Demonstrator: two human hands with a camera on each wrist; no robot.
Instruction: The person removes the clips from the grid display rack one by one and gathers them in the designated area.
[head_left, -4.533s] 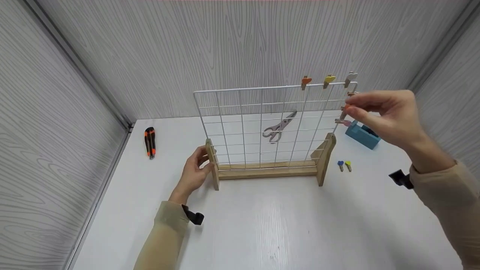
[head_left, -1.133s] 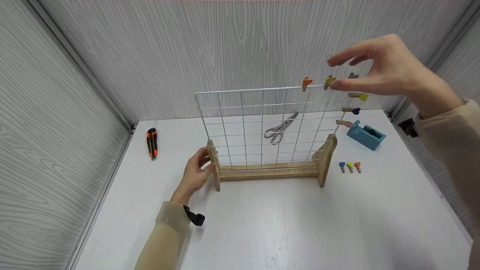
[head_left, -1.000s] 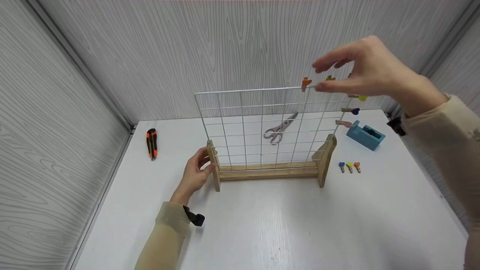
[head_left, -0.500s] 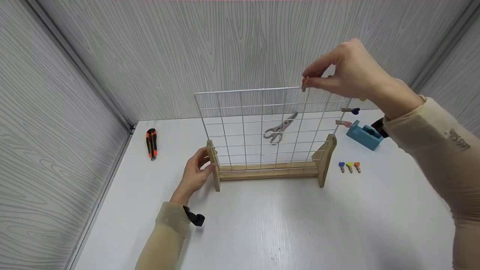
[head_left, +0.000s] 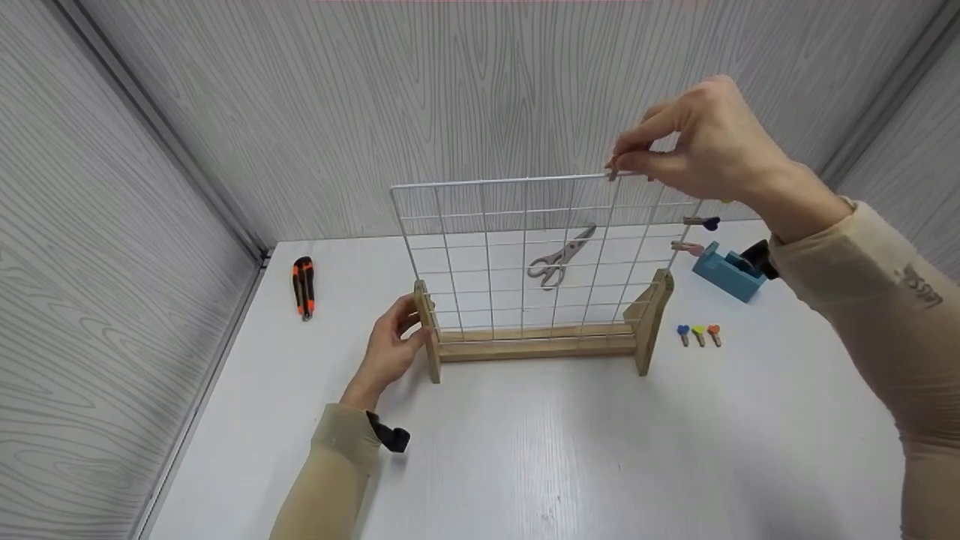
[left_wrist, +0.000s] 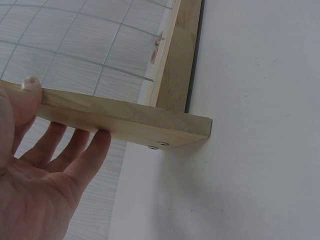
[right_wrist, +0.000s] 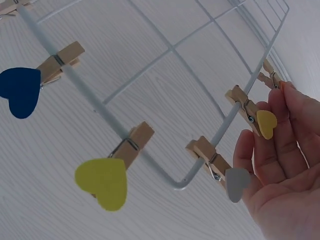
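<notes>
My left hand [head_left: 390, 343] holds the left wooden upright [head_left: 425, 334] of a stand with a white wire grid [head_left: 525, 255]. The left wrist view shows thumb and fingers on opposite sides of that upright [left_wrist: 130, 120]. At the top rail my right hand [head_left: 705, 142] pinches a small wooden clothespin [right_wrist: 271, 75]; its heart is mostly hidden by the fingers. Beside it on the rail are clothespins with a yellow heart [right_wrist: 267, 124] and a grey heart [right_wrist: 237, 184]. Down the right side sit a lime one [right_wrist: 103, 181], a dark blue one [right_wrist: 24, 91] and a pink one [head_left: 688, 247].
Three loose clothespins [head_left: 700, 334] lie right of the stand, below a blue tape dispenser [head_left: 731, 275]. Scissors [head_left: 561, 256] lie behind the grid. A black and orange utility knife [head_left: 304, 288] lies at the left. Panel walls stand at the back and sides.
An orange clothespin has gone from the grid's right side to the table beside the blue and yellow ones. My right hand has moved left onto the orange top-rail clothespin, which has turned slightly.
</notes>
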